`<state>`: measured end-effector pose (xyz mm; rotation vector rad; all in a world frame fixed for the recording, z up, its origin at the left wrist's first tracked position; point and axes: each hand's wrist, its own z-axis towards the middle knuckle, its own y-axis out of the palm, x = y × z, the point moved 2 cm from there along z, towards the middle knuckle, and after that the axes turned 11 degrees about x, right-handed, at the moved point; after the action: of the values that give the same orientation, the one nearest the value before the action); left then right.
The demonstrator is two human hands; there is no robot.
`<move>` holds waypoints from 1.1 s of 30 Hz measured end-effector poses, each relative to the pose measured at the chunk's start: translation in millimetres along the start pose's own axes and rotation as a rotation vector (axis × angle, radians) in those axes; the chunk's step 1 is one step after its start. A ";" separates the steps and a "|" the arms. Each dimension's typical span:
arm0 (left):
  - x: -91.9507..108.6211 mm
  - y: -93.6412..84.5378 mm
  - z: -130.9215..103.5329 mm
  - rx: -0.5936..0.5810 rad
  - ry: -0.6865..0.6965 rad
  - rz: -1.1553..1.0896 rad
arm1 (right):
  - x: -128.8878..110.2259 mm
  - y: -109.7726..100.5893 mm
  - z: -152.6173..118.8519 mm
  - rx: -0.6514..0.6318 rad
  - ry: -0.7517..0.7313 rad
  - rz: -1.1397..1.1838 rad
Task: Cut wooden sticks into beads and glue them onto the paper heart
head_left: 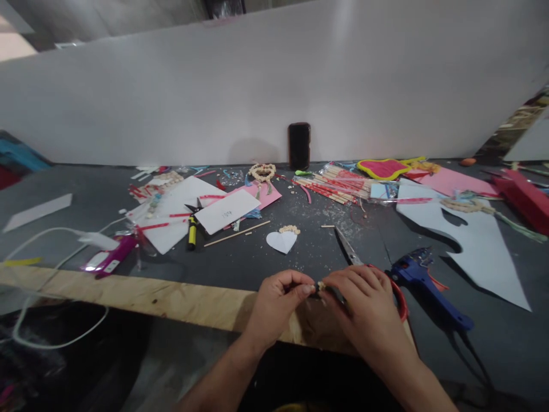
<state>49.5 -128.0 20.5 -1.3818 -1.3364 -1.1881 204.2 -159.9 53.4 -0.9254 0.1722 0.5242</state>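
Observation:
My left hand (281, 300) is closed in a pinch near the table's front edge, its fingertips almost meeting those of my right hand. What it pinches is too small to name. My right hand (369, 297) is curled around a dark, slim object (338, 294) mostly hidden under the fingers. A tiny pale piece (321, 285) shows between the two hands. Just beyond them lies a white paper heart (281, 242) with small pale wooden bits (290, 229) along its upper right edge. Scissors (348, 247) with red handles lie partly beneath my right hand.
A blue glue gun (429, 283) lies at right beside cut white paper (476, 240). Yellow-handled pliers (192, 232), a wooden stick (238, 233) and a purple packet (110, 254) are at left. Behind are wrapped chopsticks (332, 186), a beaded heart (262, 172) and a phone (299, 146).

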 end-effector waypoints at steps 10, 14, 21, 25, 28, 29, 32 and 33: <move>2.5 5.7 -4.8 0.016 0.015 0.029 | -8.9 -8.1 -3.9 0.053 -0.048 -0.088; 2.2 6.2 -6.0 0.013 -0.001 0.004 | -5.2 -6.8 -6.8 0.068 -0.057 -0.037; 1.2 6.9 -6.5 -0.012 -0.056 -0.128 | -2.3 -1.7 -10.0 0.095 -0.021 0.086; -0.8 7.5 -5.7 -0.017 -0.100 -0.210 | -3.1 -0.5 -11.3 0.094 -0.013 0.116; -1.0 8.4 -5.7 -0.005 -0.115 -0.233 | -3.8 -0.7 -11.5 0.098 -0.022 0.114; -0.8 8.9 -6.0 -0.005 -0.119 -0.242 | -3.9 -0.9 -11.4 0.098 -0.022 0.112; 0.0 10.2 -7.5 -0.003 -0.134 -0.272 | -3.0 -2.0 -11.1 0.089 -0.009 0.118; 0.2 10.2 -8.0 0.002 -0.137 -0.277 | -2.5 -2.7 -11.0 0.085 -0.003 0.121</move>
<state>59.1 -136.5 22.5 -1.3263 -1.6668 -1.2891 204.2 -170.9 49.7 -0.8345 0.2468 0.6250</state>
